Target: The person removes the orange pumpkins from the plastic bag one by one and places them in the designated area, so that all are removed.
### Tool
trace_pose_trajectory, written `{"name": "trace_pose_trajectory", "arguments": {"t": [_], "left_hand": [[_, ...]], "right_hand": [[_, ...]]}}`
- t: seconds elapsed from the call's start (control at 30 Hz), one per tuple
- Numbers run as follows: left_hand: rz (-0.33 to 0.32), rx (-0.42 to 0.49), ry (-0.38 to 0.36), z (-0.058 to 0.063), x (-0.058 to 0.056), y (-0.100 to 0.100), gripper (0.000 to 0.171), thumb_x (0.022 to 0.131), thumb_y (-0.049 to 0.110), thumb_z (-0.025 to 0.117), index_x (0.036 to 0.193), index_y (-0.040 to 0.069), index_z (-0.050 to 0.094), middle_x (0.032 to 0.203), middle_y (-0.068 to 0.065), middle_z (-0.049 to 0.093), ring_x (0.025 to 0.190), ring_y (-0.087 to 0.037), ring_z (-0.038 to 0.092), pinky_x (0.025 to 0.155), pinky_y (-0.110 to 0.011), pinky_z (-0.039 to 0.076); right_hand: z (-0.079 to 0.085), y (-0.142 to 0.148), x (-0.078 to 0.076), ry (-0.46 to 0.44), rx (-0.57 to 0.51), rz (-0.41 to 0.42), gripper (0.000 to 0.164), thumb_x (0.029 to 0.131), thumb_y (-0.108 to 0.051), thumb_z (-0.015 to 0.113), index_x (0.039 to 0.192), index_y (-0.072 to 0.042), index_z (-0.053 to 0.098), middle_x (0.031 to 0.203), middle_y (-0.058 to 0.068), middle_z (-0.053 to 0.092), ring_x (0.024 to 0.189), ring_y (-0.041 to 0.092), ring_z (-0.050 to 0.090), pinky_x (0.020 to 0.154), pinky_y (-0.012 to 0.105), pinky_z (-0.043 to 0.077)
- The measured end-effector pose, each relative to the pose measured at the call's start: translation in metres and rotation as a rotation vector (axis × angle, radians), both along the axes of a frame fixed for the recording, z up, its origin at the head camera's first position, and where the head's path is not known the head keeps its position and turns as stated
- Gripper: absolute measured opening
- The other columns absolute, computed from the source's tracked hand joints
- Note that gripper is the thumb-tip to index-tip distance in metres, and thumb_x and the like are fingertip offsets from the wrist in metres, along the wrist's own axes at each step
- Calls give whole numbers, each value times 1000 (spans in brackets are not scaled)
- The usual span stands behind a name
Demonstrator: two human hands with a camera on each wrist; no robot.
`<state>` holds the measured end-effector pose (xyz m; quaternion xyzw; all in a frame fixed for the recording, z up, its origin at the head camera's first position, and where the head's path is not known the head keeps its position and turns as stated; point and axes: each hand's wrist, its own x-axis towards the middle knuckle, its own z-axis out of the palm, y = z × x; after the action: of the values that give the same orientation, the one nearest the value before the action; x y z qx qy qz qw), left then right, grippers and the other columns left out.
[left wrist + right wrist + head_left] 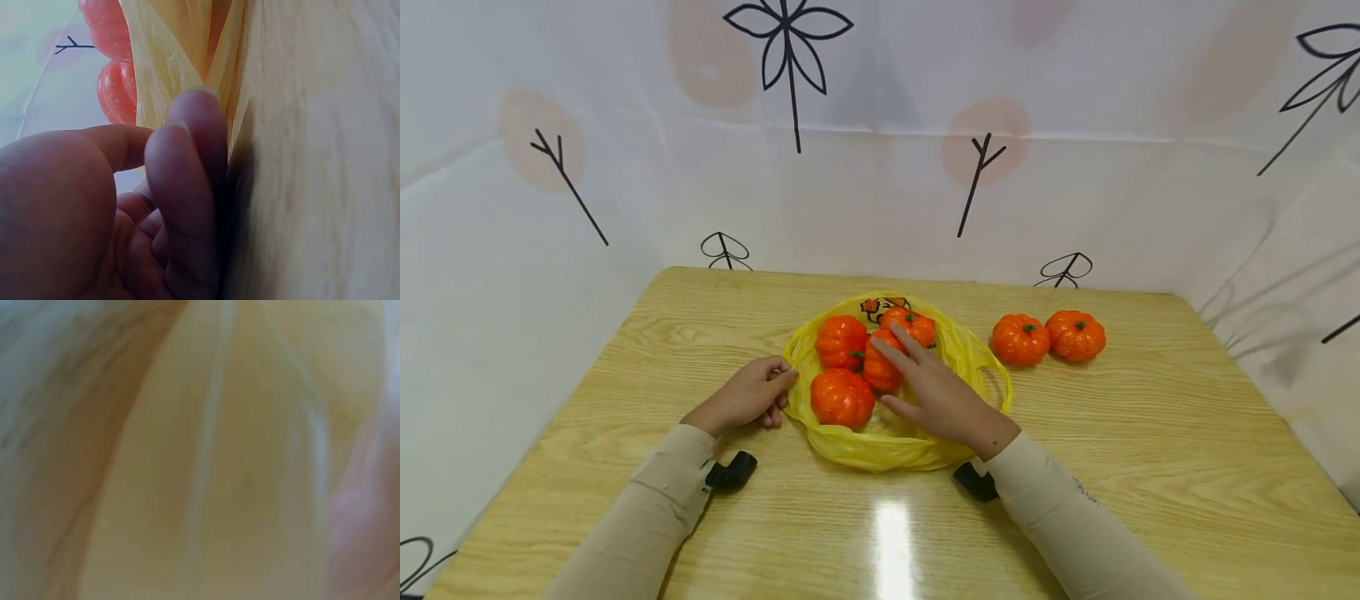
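Note:
A yellow plastic bag [880, 450] lies spread on the table with its mouth facing up. Several small orange pumpkins with green stems sit inside, among them a front one [842, 398] and a back-left one [841, 341]. At the bag's left rim, my left hand [750, 393] pinches the edge between thumb and fingers; the left wrist view shows the yellow film [165, 75] meeting the fingertips. My right hand [943, 396] reaches over the bag with fingers extended and spread, over the middle pumpkin [882, 367]. Whether it touches that pumpkin is unclear. Blurred yellow film [250, 475] fills most of the right wrist view.
Two more pumpkins, a left one [1020, 340] and a right one [1076, 336], stand side by side on the wooden table [1150, 467], right of the bag. A white patterned cloth [880, 200] rises behind the table. Black wrist devices [732, 472] sit under both forearms.

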<state>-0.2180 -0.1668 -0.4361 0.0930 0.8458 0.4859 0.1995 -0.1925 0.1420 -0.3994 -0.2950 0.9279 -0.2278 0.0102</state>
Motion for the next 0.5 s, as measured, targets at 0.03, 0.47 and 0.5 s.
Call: {"name": "trace_pose_trajectory", "arguments": {"t": [0.03, 0.47, 0.5], "left_hand": [[-1, 0, 1, 0, 0, 0, 32, 108, 31, 45, 97, 3, 54, 72, -7, 57, 49, -15, 61, 48, -31, 55], [0, 1, 0, 2, 0, 1, 31, 109, 30, 45, 96, 3, 53, 72, -6, 57, 48, -15, 61, 47, -30, 55], [0, 1, 0, 2, 1, 1, 31, 109, 30, 45, 96, 3, 53, 72, -6, 57, 48, -15, 61, 47, -30, 55]], "right_hand": [[0, 0, 0, 2, -1, -1, 76, 96, -32, 69, 159, -25, 27, 168, 11, 14, 148, 43, 31, 110, 56, 44], [5, -2, 0, 71, -40, -47, 58, 93, -26, 73, 144, -19, 46, 156, 12, 35, 109, 32, 67, 90, 41, 59], [4, -1, 0, 77, -45, -51, 57, 93, -25, 74, 142, -18, 47, 155, 12, 36, 104, 30, 69, 88, 39, 59]]}}
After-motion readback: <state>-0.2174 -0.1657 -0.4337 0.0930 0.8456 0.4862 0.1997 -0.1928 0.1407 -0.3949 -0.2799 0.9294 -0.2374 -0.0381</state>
